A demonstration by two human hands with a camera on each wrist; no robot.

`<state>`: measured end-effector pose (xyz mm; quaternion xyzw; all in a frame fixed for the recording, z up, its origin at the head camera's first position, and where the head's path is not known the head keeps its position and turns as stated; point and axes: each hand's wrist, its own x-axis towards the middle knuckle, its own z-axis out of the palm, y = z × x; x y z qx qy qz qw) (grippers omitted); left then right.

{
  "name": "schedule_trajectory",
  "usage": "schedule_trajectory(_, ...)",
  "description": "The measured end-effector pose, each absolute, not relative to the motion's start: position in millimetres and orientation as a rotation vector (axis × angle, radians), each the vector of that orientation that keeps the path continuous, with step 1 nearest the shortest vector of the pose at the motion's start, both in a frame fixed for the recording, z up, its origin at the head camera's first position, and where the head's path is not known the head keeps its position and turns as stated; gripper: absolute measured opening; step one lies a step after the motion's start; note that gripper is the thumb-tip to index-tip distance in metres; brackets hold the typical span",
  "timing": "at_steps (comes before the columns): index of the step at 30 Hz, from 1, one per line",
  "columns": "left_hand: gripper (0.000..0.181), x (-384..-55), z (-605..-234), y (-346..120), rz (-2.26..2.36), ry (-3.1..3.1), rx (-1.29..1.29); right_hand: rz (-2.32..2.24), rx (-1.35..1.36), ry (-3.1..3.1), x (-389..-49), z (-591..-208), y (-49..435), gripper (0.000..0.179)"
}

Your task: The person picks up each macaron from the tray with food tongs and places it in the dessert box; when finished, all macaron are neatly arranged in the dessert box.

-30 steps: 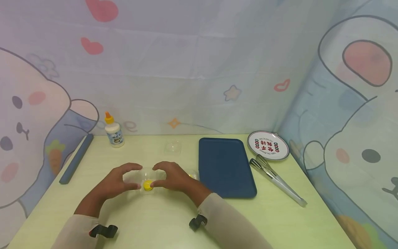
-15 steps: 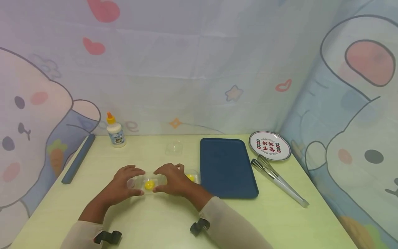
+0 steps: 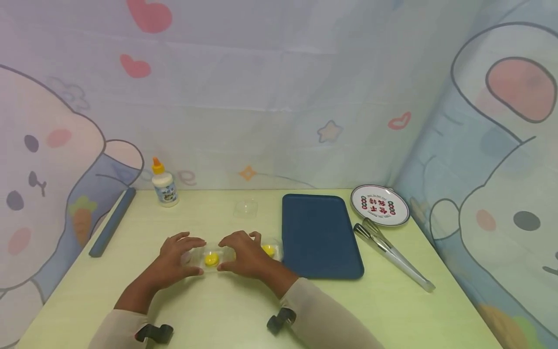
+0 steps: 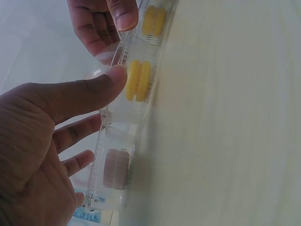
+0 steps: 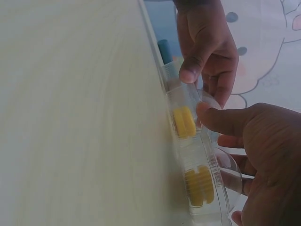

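Note:
A clear plastic macaron box [image 3: 205, 266] with several compartments lies across the table between my hands. Under domed clear plastic sit a yellow macaron [image 3: 211, 259] in the middle, another yellow macaron [image 3: 268, 250] at the right and a dull purple macaron [image 4: 116, 168] at the left. My left hand [image 3: 174, 259] holds the box across its width, thumb on the near edge and fingers on the far one. From the other side of the middle macaron, my right hand [image 3: 244, 254] grips it likewise. That hand partly hides the compartments beneath it.
A loose clear domed lid [image 3: 245, 208] lies behind the box. To the right are a blue tray [image 3: 322, 237], a printed plate [image 3: 380, 205] and metal tongs [image 3: 394, 257]. A glue bottle [image 3: 164, 189] and a dark rod [image 3: 113, 223] are at the left.
My left hand has shifted slightly, and the purple macaron beneath it has come into sight. The right hand has barely moved. Over the last half second both hands stay nearly still.

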<state>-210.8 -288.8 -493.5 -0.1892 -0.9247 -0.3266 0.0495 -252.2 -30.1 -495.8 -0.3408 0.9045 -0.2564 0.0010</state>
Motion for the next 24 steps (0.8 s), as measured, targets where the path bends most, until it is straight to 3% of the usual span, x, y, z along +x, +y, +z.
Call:
schedule_trajectory(17,0.066,-214.4,-499.1,-287.0,-0.984,-2.817,-0.582,-0.742,-1.034,2.837,-251.6,-497.5,-30.4,0.05)
schedule_trajectory(24,0.074,-210.9,-492.3,-286.8,-0.961,-2.866,-0.573,-0.755,-1.041,2.829,-252.5,-497.3,-27.5,0.054)
